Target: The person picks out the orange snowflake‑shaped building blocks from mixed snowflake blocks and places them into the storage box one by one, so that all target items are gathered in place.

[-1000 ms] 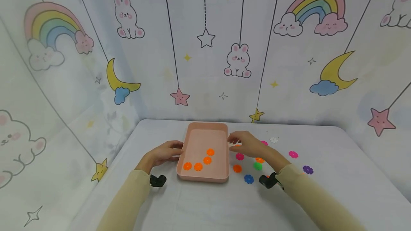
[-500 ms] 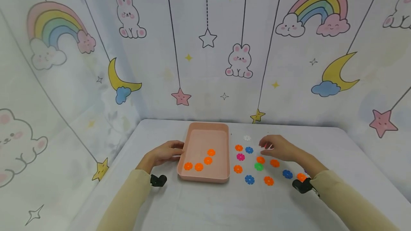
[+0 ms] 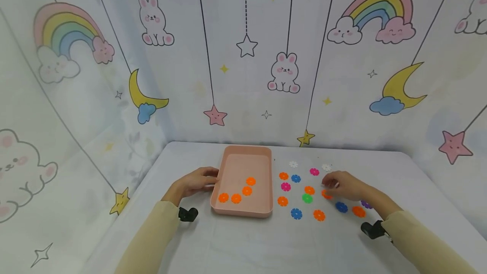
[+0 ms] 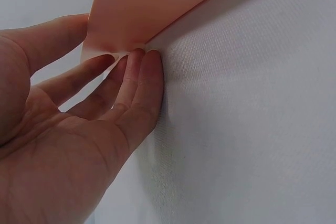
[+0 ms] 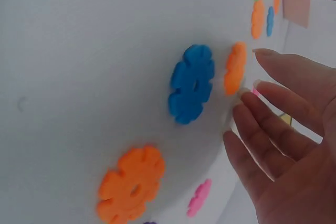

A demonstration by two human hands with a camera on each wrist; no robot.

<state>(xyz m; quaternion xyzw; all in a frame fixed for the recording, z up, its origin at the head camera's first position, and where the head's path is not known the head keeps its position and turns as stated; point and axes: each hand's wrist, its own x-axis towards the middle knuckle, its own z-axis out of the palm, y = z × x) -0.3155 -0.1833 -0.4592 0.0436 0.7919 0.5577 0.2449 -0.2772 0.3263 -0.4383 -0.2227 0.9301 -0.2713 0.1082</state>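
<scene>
My left hand [image 3: 195,179] rests its fingertips against the outer left wall of a shallow pink tray [image 3: 247,165]. In the left wrist view its fingers [image 4: 149,85] are nearly straight along that wall. Inside the tray lie several orange flower-shaped discs [image 3: 236,198]. My right hand [image 3: 345,186] hovers over the loose discs on the right, thumb and fingers apart with nothing between them. Its fingertips are right beside an orange flower disc [image 5: 235,69], which they partly cover in the head view. A blue flower disc [image 5: 193,85] lies nearer to the right wrist.
More flower discs lie scattered right of the tray, among them a green disc [image 3: 307,198], a pink disc [image 3: 285,186], a white disc [image 3: 293,164] and a purple disc [image 3: 366,204]. A white cloth [image 3: 236,248] covers the table. A patterned curtain [image 3: 182,75] stands behind.
My right hand has moved right, from the tray's right edge across the loose discs to the orange disc. My left hand has stayed at the tray.
</scene>
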